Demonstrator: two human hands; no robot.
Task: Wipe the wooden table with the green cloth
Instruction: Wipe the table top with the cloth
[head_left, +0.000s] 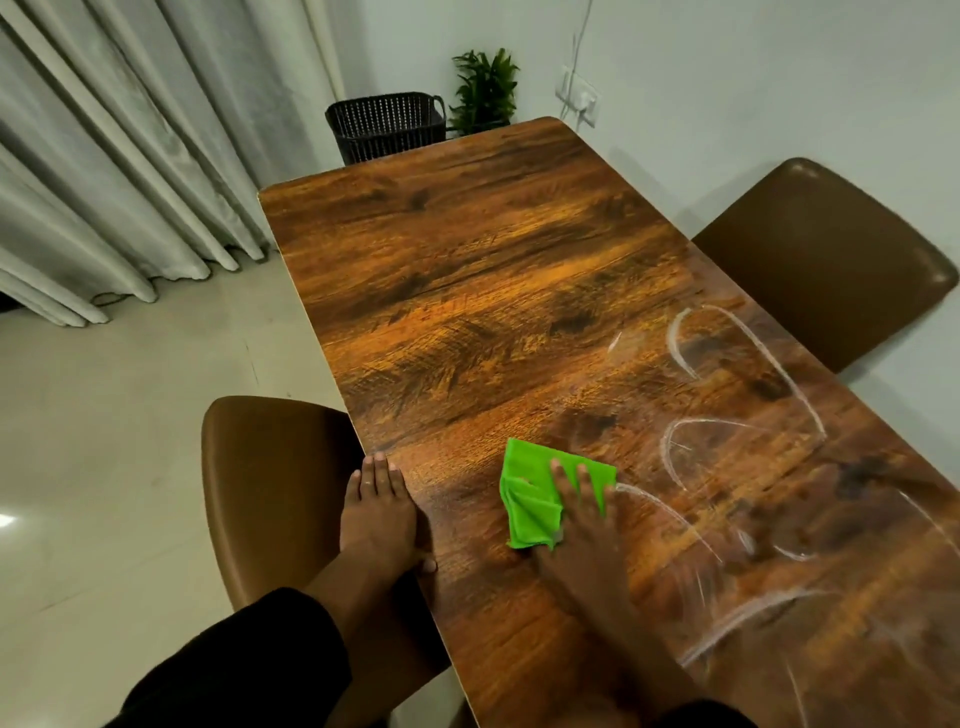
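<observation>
The wooden table (467, 270) runs from the near right to the far middle, its dark grained top glossy. A folded green cloth (530, 499) lies flat on its near part. My right hand (582, 525) presses down on the cloth's right half, fingers spread and pointing away from me. My left hand (379, 509) rests flat on the table's left edge, fingers together, holding nothing. White curved smear marks (748, 374) cover the table's near right area, just right of the cloth.
A brown chair (270, 488) is tucked at the table's left side, under my left arm. Another brown chair (831, 260) stands at the right side. A black basket (387, 124) and a potted plant (485, 91) sit beyond the far end. Curtains (119, 156) hang at left.
</observation>
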